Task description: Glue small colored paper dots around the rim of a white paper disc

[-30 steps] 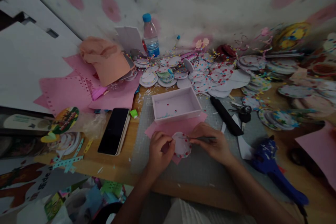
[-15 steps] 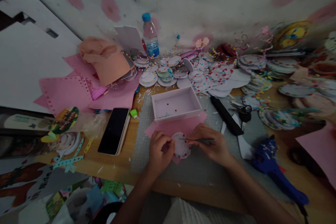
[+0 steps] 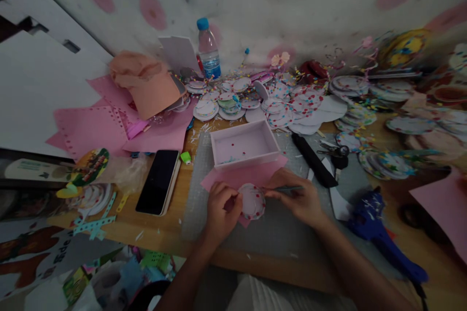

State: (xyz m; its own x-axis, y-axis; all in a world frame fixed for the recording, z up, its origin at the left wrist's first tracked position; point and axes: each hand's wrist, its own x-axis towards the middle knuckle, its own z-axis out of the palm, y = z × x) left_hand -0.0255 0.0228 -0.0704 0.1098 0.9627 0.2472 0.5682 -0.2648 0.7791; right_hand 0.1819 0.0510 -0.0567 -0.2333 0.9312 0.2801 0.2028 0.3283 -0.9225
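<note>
My left hand (image 3: 223, 210) pinches the left edge of a small round white paper disc (image 3: 251, 201) with red dots around its rim. The disc is above a pink paper sheet (image 3: 244, 175). In my right hand (image 3: 297, 199) is a slim grey tool, apparently tweezers (image 3: 288, 188), held between thumb and fingers. My right fingertips are close to the disc's right edge; whether they touch it I cannot tell. Just beyond both hands is an open pale box (image 3: 251, 143) with a few red dots and small bits inside.
A grey cutting mat (image 3: 207, 214) lies underneath. To the left is a phone (image 3: 158, 182); to the right are a black rod-like item (image 3: 314, 160), keys (image 3: 339, 153) and a blue glue gun (image 3: 383, 238). Dotted discs (image 3: 279, 112) fill the back, beside a bottle (image 3: 209, 56).
My right hand has drawn the tweezers' tip back to the right, off the disc's face. My left hand and the disc stay nearly in place.
</note>
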